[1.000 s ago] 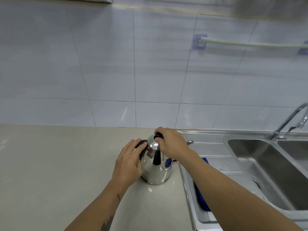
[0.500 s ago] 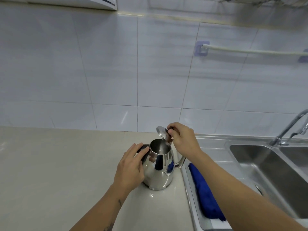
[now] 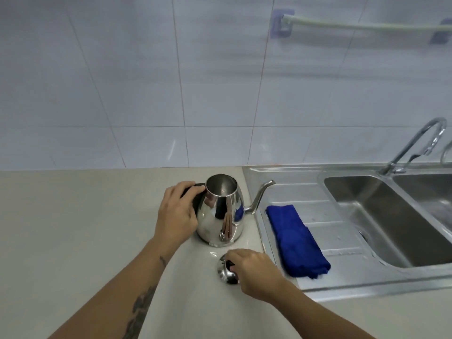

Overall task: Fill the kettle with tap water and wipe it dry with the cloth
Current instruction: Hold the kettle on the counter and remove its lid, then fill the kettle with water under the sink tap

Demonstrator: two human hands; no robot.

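A shiny steel kettle [image 3: 221, 211] stands upright on the beige counter with its top open and its thin spout pointing right toward the sink. My left hand [image 3: 176, 214] grips its black handle on the left side. Its steel lid [image 3: 226, 269] lies on the counter in front of the kettle, and my right hand [image 3: 254, 270] pinches the lid's black knob. A folded blue cloth [image 3: 294, 239] lies on the steel draining board to the right. The tap [image 3: 415, 148] curves over the sink basin [image 3: 381, 216] at the far right.
The steel sink unit's raised rim [image 3: 259, 223] runs just right of the kettle. A tiled wall backs the counter, with a rail [image 3: 362, 25] mounted high on the right. Bare beige counter [image 3: 85, 228] spreads out to the left.
My right hand lifted the lid off the kettle, carried it toward me and set it down on the counter in front. My left hand stayed on the handle.
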